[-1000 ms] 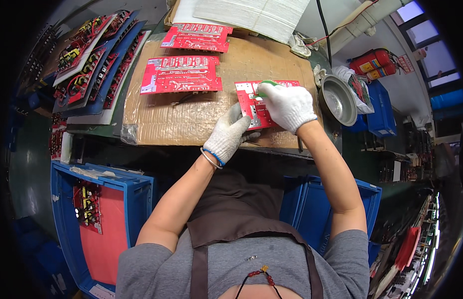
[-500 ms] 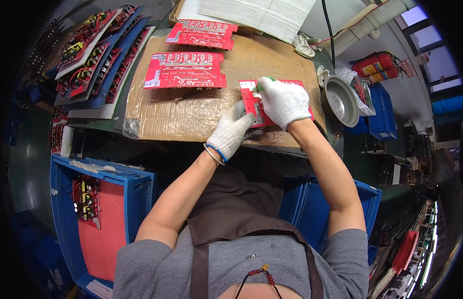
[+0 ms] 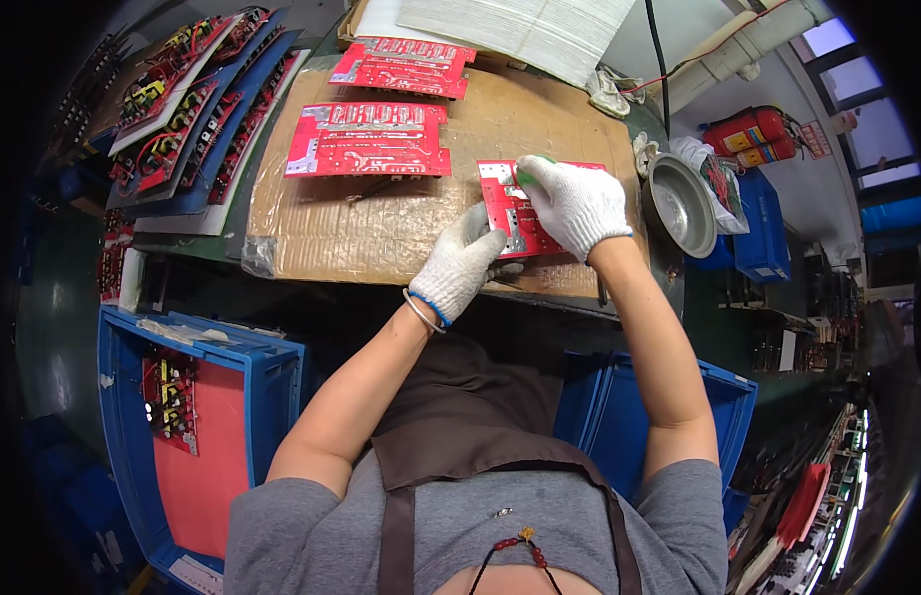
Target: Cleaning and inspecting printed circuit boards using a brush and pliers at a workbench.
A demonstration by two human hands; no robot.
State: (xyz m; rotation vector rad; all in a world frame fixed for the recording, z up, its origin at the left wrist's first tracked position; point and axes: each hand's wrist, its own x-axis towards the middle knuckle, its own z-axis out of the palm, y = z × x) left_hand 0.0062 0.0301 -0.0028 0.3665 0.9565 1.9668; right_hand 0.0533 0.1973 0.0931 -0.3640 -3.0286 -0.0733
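Observation:
A red circuit board (image 3: pixel 498 203) rests at the right side of the cardboard sheet, partly covered by my right hand. My left hand (image 3: pixel 458 258), in a white knit glove, is closed on the board's near left corner, thumb on top and fingers underneath. Over the board's upper part is my right hand (image 3: pixel 579 206), gloved too, its fingers closed round something green (image 3: pixel 524 177); the kind is hidden by the glove. Two more red circuit boards, a nearer one (image 3: pixel 369 141) and a farther one (image 3: pixel 401 67), lie to the left, tracks facing up.
The cardboard (image 3: pixel 331 233) covers the table. Stacked boards on blue and white sheets (image 3: pixel 207 139) stand at the left. A metal bowl (image 3: pixel 681 203) and a white paper stack (image 3: pixel 520 30) sit at the right and far edges. Below left is a blue crate (image 3: pixel 277 382) holding a board.
My right hand has shifted slightly right and toward me over the board, still holding the green thing. My left hand keeps its grip on the board's corner.

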